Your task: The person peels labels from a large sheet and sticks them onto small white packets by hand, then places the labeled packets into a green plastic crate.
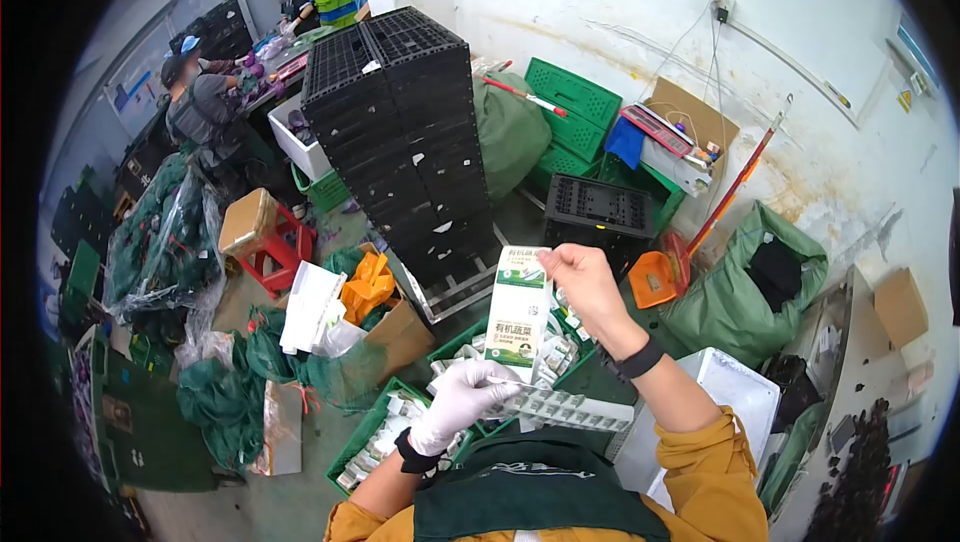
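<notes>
A white-and-green printed label strip [516, 314] with large Chinese characters hangs upright in front of me. Its top right corner is pinched between the thumb and fingers of my right hand [585, 285], which is bare. Lower down, my left hand [463, 406], in a white glove, has its fingers closed at the strip's bottom end. From there a pale strip with a row of grey squares [575, 409] reaches right, past my forearm. Below, green crates [360, 457] hold many small white-and-green packets [388, 439].
A tall stack of black crates [395, 132] stands ahead, with green crates [570, 107] behind it. Right lies a green sack [740, 292] beside a white foam box [725, 392]. Netting bags [225, 402] and a red stool [290, 257] are left. People [205, 112] work at a far table.
</notes>
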{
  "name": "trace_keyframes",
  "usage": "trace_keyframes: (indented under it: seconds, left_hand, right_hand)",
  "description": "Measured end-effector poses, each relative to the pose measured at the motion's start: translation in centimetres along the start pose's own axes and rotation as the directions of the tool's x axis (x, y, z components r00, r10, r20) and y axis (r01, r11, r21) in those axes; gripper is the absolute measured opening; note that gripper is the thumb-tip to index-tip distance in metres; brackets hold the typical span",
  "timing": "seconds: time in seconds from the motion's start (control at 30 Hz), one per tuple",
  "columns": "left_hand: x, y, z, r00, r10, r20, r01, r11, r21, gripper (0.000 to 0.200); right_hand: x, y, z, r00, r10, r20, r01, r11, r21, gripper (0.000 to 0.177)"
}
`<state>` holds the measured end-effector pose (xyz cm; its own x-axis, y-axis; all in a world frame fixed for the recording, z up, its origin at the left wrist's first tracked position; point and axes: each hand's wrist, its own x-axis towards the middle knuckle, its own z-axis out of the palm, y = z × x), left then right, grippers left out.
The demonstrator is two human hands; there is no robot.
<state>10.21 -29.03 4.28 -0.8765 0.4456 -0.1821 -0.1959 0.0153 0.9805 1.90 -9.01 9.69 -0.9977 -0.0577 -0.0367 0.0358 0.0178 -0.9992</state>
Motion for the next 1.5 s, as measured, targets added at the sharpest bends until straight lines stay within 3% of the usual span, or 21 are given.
trace_keyframes:
  seconds: [0.07,0.13,0.17,0.3,0.37,0.47,0.5,0.53,0.57,0.63,0.7,0.77,0.83,0.93,1.03,1.07,1.17,1.33,1.4,1.43,1.5]
  left_hand:
    - [0.2,-0.1,-0.1,0.993,0.108,-0.047,-0.106,0.994,0.038,0.008]
    - [0.4,-0.5,-0.4,0.975,0.191,-0.111,-0.183,0.98,0.079,0.008]
    - [0.5,-0.2,-0.4,0.97,0.213,-0.114,-0.206,0.976,0.073,0.008]
    - [0.4,0.6,-0.2,0.972,0.197,-0.128,-0.191,0.98,0.059,0.005]
    - [0.1,0.8,-0.1,0.967,0.211,-0.145,-0.2,0.976,0.085,0.003]
    - [-0.1,0.9,-0.5,0.973,0.15,-0.174,-0.147,0.989,0.029,0.004]
    - [-0.1,1.0,-0.6,0.969,0.192,-0.153,-0.187,0.981,0.049,0.005]
    - [0.0,1.0,-0.7,0.963,0.234,-0.134,-0.227,0.971,0.068,0.006]
    - [0.0,1.2,-0.6,0.963,0.234,-0.135,-0.227,0.972,0.066,0.006]
    - [0.1,1.6,-0.4,0.958,0.276,-0.072,-0.271,0.96,0.075,0.008]
    - [0.0,0.9,-0.4,0.973,0.227,-0.042,-0.224,0.973,0.049,0.008]
    - [-0.3,0.6,-0.1,0.999,0.049,0.004,-0.049,0.997,-0.055,0.007]
    - [-0.5,0.6,0.1,0.994,0.108,-0.028,-0.109,0.993,-0.041,0.008]
    - [0.2,-0.4,-0.6,0.958,0.265,-0.106,-0.251,0.96,0.125,0.006]
    - [0.0,0.5,-0.3,0.968,0.227,-0.104,-0.221,0.973,0.07,0.007]
    - [0.0,0.7,-0.3,0.969,0.225,-0.1,-0.219,0.973,0.072,0.007]
    - [0.0,1.1,-0.3,0.959,0.259,-0.118,-0.242,0.961,0.137,0.006]
    - [-0.4,1.6,-1.2,0.951,0.173,-0.255,-0.182,0.983,-0.011,0.006]
    - [-0.5,1.9,-2.0,0.943,0.15,-0.296,-0.164,0.986,-0.022,0.007]
    - [-0.5,2.0,-2.1,0.938,0.149,-0.313,-0.176,0.982,-0.061,0.008]
    - [-0.2,1.7,-2.7,0.927,0.18,-0.329,-0.217,0.973,-0.079,0.007]
  right_hand:
    - [0.2,0.5,-0.7,0.998,-0.06,-0.017,0.058,0.994,-0.096,0.011]
    - [-1.8,-1.6,0.1,0.983,-0.045,0.176,0.073,0.985,-0.158,0.009]
    - [-2.0,-0.3,0.3,0.949,-0.077,0.304,0.092,0.995,-0.035,0.023]
    - [-3.8,-0.7,2.8,0.865,-0.336,0.372,0.463,0.822,-0.333,0.033]
    - [-3.6,0.8,3.5,0.745,-0.599,0.296,0.654,0.566,-0.502,0.036]
    - [-2.7,1.0,2.1,0.771,-0.635,0.048,0.517,0.581,-0.628,0.027]
    - [-2.9,0.3,2.1,0.771,-0.634,0.049,0.518,0.581,-0.628,0.027]
    - [-3.4,-0.8,2.1,0.943,-0.294,0.156,0.328,0.738,-0.59,0.025]
    - [-3.7,-1.4,2.2,0.96,0.086,0.266,0.087,0.811,-0.579,0.027]
    - [-3.8,-0.3,2.8,0.933,-0.056,0.355,0.205,0.894,-0.399,0.027]
    - [-3.1,1.2,3.0,0.962,-0.222,0.157,0.222,0.975,0.018,0.021]
    - [-1.2,1.2,1.1,0.99,-0.105,0.096,0.108,0.994,-0.026,0.019]
    - [0.0,1.0,-0.7,0.977,-0.193,0.093,0.215,0.878,-0.427,0.017]
    - [-2.3,-0.5,0.1,0.935,-0.242,0.261,0.319,0.893,-0.317,0.011]
    - [-4.7,-0.9,2.8,0.899,-0.157,0.41,0.319,0.874,-0.366,0.02]
    - [-4.6,-0.1,3.3,0.895,-0.293,0.336,0.435,0.741,-0.512,0.028]
    - [-3.9,0.4,3.0,0.869,-0.476,0.136,0.418,0.557,-0.718,0.035]
    - [-2.1,1.2,-0.8,0.932,-0.354,0.078,0.295,0.613,-0.733,0.038]
    - [-3.7,-0.8,-0.6,0.898,-0.263,0.353,0.431,0.689,-0.583,0.038]
    - [-4.3,-1.3,-0.4,0.898,-0.261,0.355,0.431,0.689,-0.582,0.038]
    - [-5.3,-1.6,-0.1,0.729,-0.407,0.551,0.684,0.389,-0.617,0.041]
